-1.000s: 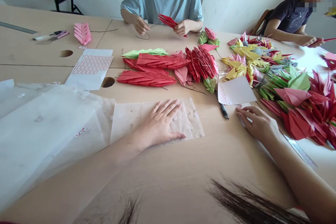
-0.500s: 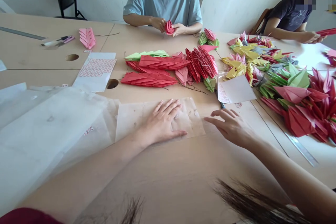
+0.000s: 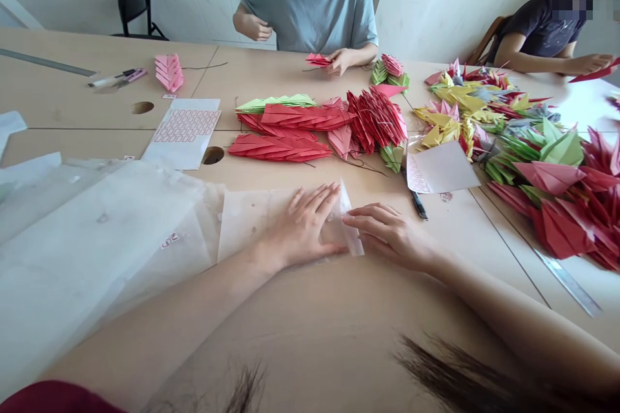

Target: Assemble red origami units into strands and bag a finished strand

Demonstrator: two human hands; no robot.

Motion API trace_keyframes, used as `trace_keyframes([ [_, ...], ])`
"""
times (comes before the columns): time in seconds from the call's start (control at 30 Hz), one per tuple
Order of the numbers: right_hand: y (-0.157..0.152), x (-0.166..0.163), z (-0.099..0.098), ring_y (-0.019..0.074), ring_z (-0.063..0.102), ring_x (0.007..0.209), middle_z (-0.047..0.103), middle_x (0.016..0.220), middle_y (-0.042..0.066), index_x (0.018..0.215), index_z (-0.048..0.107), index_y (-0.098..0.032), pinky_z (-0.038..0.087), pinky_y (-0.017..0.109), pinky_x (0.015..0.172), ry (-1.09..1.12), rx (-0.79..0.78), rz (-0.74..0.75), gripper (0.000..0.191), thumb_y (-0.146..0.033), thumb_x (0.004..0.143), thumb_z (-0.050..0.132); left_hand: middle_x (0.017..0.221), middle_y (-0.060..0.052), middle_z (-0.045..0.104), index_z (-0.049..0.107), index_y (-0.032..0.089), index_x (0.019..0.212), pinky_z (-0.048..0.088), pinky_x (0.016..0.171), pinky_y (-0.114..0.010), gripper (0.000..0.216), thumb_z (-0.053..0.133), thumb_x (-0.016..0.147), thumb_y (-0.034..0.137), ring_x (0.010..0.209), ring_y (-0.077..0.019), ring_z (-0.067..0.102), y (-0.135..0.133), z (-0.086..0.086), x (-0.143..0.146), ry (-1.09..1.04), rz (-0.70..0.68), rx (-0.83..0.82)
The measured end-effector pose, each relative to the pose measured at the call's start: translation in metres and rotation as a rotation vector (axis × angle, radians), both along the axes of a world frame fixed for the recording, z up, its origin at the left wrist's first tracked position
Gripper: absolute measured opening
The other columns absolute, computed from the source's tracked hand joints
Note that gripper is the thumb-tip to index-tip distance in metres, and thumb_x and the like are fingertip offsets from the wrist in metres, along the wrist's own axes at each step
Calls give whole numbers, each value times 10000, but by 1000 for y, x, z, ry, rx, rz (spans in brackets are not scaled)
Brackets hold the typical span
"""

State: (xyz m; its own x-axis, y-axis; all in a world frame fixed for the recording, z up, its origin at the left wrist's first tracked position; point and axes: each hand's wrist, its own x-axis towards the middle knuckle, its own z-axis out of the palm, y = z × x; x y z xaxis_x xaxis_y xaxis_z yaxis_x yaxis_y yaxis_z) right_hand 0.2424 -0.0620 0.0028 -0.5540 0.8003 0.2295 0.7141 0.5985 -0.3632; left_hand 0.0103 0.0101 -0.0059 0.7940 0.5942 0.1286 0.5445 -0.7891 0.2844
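Head view: one translucent bag lies on the surface directly beneath the left hand, which is open and flat, fingers extended; at its right end, a flap touches the fingertips of the right hand, whose fingers bend slightly; whether they pinch it cannot be told. One heap of similar plastic sits just left of the bag. Beyond the hands lie two printed sheets, the right one beside one dark slim tool. Two round holes pierce the surface, and two other people sit across it
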Motion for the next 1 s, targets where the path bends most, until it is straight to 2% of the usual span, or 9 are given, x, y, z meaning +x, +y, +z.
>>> trace_keyframes([
  [0.07, 1, -2, -5, 231, 565, 1159, 611, 1278, 95, 1301, 559, -255, 486, 437, 975, 6, 26, 23, 356, -226, 956, 476, 1586, -119, 241, 151, 161, 1541, 127, 1208, -488, 979, 529, 808, 690, 1465, -276, 235, -2, 3, 0, -25, -46, 29],
  [0.17, 1, -3, -10, 231, 572, 1148, 632, 1254, 92, 1220, 612, -238, 481, 434, 972, 5, 39, 7, 303, -207, 947, 484, 1575, -107, 276, 294, 169, 1502, 66, 1216, -492, 760, 499, 885, 563, 1461, -269, 250, -4, 7, 1, -58, -102, 72],
  [0.27, 0, -3, -11, 220, 592, 1099, 658, 1198, 84, 1153, 639, -229, 477, 406, 959, 58, 22, -43, 262, -195, 942, 489, 1533, -90, 374, 409, 199, 1446, 26, 1215, -507, 600, 434, 933, 509, 1443, -253, 299, -3, 9, 1, -40, -127, 34],
  [0.33, 3, -4, -8, 209, 613, 1034, 685, 1109, 78, 1068, 654, -213, 483, 378, 924, 133, -19, -114, 211, -194, 939, 488, 1531, -90, 377, 363, 222, 1473, 34, 1210, -524, 681, 428, 911, 600, 1445, -258, 295, -1, 9, -1, 5, -167, -27],
  [0.4, 8, -7, -4, 197, 631, 945, 700, 1001, 67, 971, 650, -200, 492, 345, 854, 195, -95, -209, 160, -208, 933, 495, 1568, -106, 293, 246, 231, 1521, 43, 1202, -541, 863, 445, 839, 720, 1466, -279, 238, 3, 10, -3, 59, -222, -77],
  [0.47, 15, -9, 2, 184, 638, 842, 697, 907, 47, 910, 630, -195, 488, 314, 764, 212, -196, -311, 124, -224, 918, 509, 1595, -122, 194, 191, 253, 1535, 32, 1188, -568, 979, 465, 766, 794, 1483, -309, 169, 6, 11, -6, 106, -272, -97],
  [0.6, 29, -16, 9, 149, 607, 676, 681, 798, 5, 909, 607, -201, 439, 265, 637, 186, -343, -433, 96, -223, 876, 519, 1616, -103, 95, 308, 374, 1484, 15, 1159, -618, 904, 503, 719, 814, 1487, -356, 104, 5, 12, -8, 151, -327, -80],
  [0.8, 32, -26, 0, 150, 585, 720, 648, 877, 32, 864, 651, -198, 411, 265, 644, 122, -277, -482, 147, -217, 874, 505, 1616, -121, 97, 306, 378, 1486, 40, 1140, -650, 865, 456, 752, 810, 1477, -393, 115, -8, 7, -2, 144, -236, -47],
  [1.0, 24, -29, -4, 157, 594, 704, 648, 899, 42, 886, 646, -203, 418, 275, 644, 115, -269, -501, 166, -238, 904, 485, 1610, -113, 156, 379, 355, 1461, 60, 1149, -633, 874, 477, 728, 820, 1466, -405, 148, -14, 6, 1, 130, -189, -40],
])
